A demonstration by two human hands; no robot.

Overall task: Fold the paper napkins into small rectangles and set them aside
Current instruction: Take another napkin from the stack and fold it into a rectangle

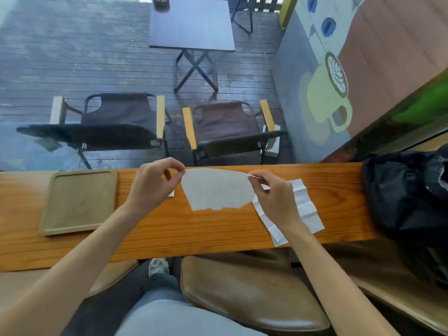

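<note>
Both hands (155, 181) (274, 197) pinch a napkin (217, 189) taut, seemingly above the counter (194, 229)

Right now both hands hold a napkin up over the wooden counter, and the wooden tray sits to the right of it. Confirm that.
Not quite. The left hand and right hand do hold a napkin up over the wooden counter, but the wooden tray sits to the left of it, not the right. The head view shows this.
</note>
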